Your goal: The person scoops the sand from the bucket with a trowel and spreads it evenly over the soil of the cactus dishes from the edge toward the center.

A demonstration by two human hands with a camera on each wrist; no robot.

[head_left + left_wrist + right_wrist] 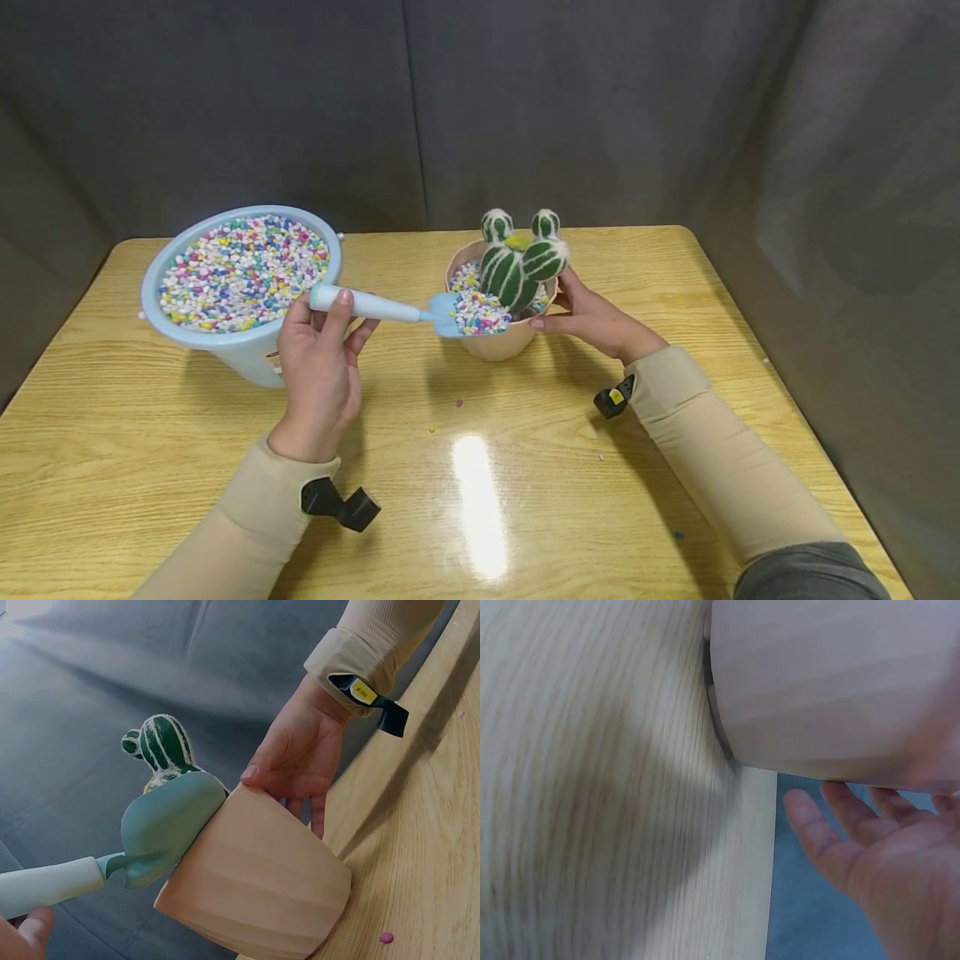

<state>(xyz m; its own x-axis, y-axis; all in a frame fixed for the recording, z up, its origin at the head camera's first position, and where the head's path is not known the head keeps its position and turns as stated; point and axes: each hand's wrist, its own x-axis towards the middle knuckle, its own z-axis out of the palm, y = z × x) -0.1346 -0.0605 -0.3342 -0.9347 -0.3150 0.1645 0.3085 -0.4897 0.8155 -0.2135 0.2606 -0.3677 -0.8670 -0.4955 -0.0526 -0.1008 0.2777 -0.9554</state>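
My left hand (321, 367) grips the pale blue handle of a small shovel (375, 306). Its blade carries a heap of multicoloured pebbles (483, 313) and overlaps the near rim of a terracotta-coloured flowerpot (498, 346). In the left wrist view the underside of the blade (161, 832) is right at the pot's rim. A green cactus with white fuzzy ribs (504, 279) stands in the pot among more pebbles. My right hand (600, 321) holds the pot's right side, thumb at the rim; in the right wrist view its fingers (847, 810) lie along the pot wall.
A light blue bucket (243, 354) full of multicoloured pebbles stands on the left of the wooden table (390, 517). Loose pebbles lie on the tabletop, among them a pink one (460, 403) and a yellow one (432, 430). Dark curtains (300, 108) hang behind the table.
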